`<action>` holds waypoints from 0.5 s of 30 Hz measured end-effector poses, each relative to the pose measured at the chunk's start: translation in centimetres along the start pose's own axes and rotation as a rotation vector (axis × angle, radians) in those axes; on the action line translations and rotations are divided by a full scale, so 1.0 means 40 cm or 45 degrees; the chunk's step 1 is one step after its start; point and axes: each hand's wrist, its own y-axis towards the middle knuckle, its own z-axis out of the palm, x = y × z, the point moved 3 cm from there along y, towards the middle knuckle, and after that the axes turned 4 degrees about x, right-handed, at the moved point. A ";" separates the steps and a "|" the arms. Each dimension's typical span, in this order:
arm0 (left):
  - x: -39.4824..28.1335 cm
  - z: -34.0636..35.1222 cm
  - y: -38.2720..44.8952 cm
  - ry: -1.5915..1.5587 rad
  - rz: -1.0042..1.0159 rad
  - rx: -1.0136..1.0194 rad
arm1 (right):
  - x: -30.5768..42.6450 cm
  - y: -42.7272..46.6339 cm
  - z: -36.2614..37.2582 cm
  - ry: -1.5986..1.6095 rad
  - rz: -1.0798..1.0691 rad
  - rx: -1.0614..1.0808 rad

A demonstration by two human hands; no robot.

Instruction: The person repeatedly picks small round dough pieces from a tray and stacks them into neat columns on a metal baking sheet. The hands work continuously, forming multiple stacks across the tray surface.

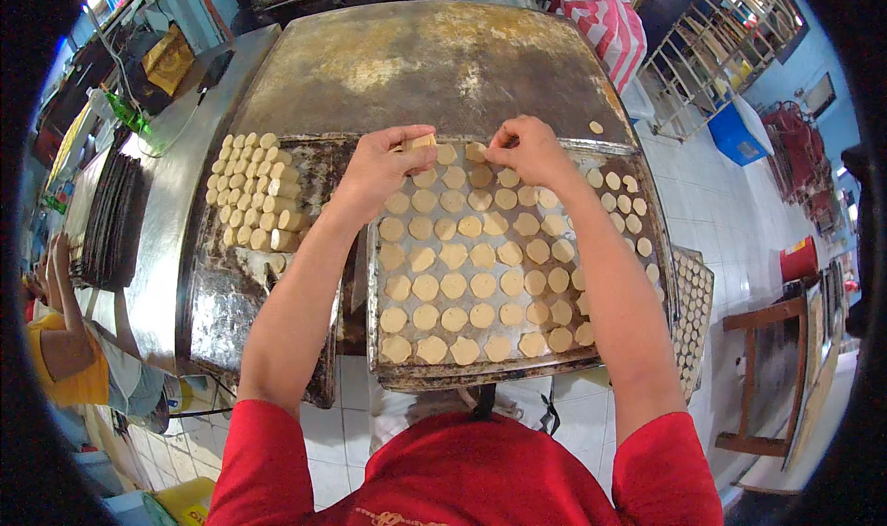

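Note:
My left hand (388,162) grips a short sliced roll of pale dough (420,141) above the far edge of a metal baking tray (375,304). Beside it, the fingertips of my right hand (528,148) pinch the edge of a thin dough disc (475,152) at the tray's far row. Flat dough discs (453,285) lie in rows across the tray, some with uneven rims. My right forearm hides part of the rows on that side. To the left, several stacked dough rolls (258,186) rest on a second dark metal tray (229,304), their round ends towards me.
A stained metal table (416,62) extends behind the trays, with one stray disc (596,128) on it. Stacked dark trays (107,221) stand on the left counter, near a person in a yellow top (66,353). A disc-filled tray (689,304) sits lower right, by a wooden stand (752,373).

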 end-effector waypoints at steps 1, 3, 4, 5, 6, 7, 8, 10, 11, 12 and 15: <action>0.002 0.006 0.010 0.030 0.033 0.022 | 0.010 -0.006 -0.008 0.129 0.022 0.064; 0.006 0.026 0.032 0.038 0.061 0.064 | 0.055 -0.019 -0.007 0.397 -0.040 0.080; 0.008 0.043 0.044 0.015 0.055 0.083 | 0.068 -0.023 -0.006 0.531 -0.072 0.084; 0.007 0.058 0.054 -0.008 0.050 0.101 | 0.062 -0.018 -0.010 0.490 -0.118 0.062; 0.000 0.074 0.063 0.026 0.054 0.114 | 0.051 -0.010 -0.012 0.448 -0.159 0.038; -0.011 0.089 0.069 0.061 0.058 0.127 | 0.042 -0.007 -0.013 0.405 -0.201 0.014; -0.017 0.099 0.074 0.095 0.062 0.138 | 0.027 -0.009 -0.015 0.329 -0.179 -0.001; -0.011 0.094 0.085 0.227 0.010 0.135 | 0.005 -0.011 -0.027 0.180 -0.146 -0.026; -0.009 0.090 0.088 0.293 -0.016 0.132 | -0.006 -0.013 -0.028 0.061 -0.097 -0.056; -0.020 0.092 0.082 0.411 -0.005 0.132 | -0.024 -0.022 -0.026 -0.058 -0.038 -0.087; -0.055 0.094 0.062 0.653 -0.005 0.128 | -0.065 -0.028 -0.024 -0.140 0.013 -0.126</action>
